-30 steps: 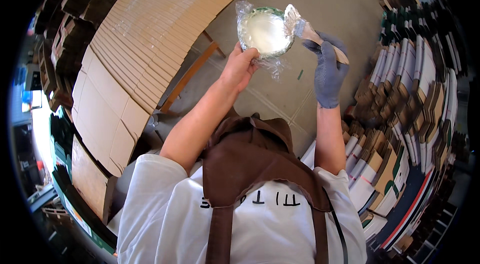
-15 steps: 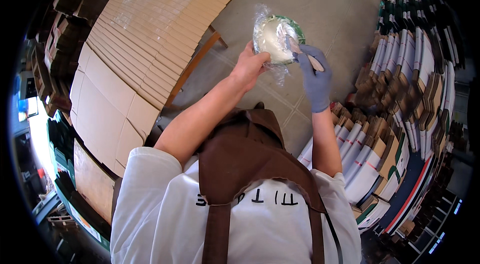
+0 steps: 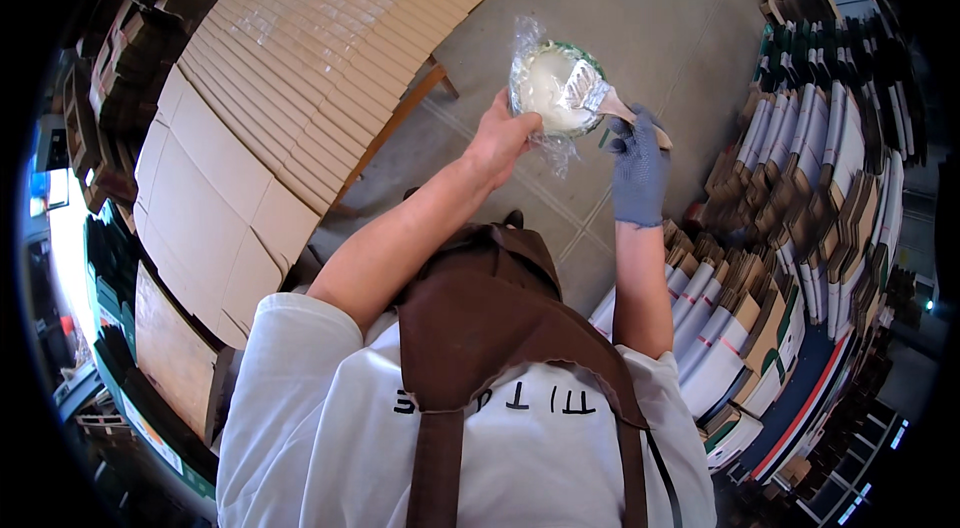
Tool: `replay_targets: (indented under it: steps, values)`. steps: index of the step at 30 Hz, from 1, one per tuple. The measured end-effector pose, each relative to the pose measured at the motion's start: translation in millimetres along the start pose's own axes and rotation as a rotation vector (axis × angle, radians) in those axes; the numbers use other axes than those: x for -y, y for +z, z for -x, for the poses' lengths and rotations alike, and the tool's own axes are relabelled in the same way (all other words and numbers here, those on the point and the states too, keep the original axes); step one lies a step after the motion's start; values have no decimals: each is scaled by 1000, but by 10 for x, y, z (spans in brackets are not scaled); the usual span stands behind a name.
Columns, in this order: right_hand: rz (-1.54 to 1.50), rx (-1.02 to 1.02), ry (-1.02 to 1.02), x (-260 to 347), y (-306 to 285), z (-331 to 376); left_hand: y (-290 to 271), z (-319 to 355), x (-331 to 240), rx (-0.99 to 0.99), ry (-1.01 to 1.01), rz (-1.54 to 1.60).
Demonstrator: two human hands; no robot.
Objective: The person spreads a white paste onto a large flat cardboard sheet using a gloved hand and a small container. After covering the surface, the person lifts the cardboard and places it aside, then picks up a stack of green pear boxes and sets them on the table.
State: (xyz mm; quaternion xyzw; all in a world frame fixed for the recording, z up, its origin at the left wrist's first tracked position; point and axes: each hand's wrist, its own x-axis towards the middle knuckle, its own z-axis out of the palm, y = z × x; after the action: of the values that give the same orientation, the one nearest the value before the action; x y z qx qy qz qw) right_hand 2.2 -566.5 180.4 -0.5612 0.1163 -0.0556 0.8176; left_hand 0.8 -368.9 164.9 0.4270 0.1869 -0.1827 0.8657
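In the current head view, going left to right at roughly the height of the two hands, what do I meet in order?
Layered cardboard sheets → bare left hand → plastic-lined container → gloved right hand → white-sided cardboard bundles.

Out of my sight
The bowl [image 3: 585,55] hides most fingers of the left hand [image 3: 497,142] from me; the right hand [image 3: 640,168] covers some brush handle [image 3: 616,108]; the top edge crops the cardboard sheets [image 3: 320,38].
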Motion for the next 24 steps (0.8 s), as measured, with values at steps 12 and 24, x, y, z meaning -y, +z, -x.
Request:
replay_targets:
  steps: [12, 24]
  values:
    - [474, 92, -188, 239, 37, -128, 75, -49, 134, -49, -2, -62]
    - [10, 5, 75, 151, -365, -456, 105, -345, 370, -14, -74, -22]
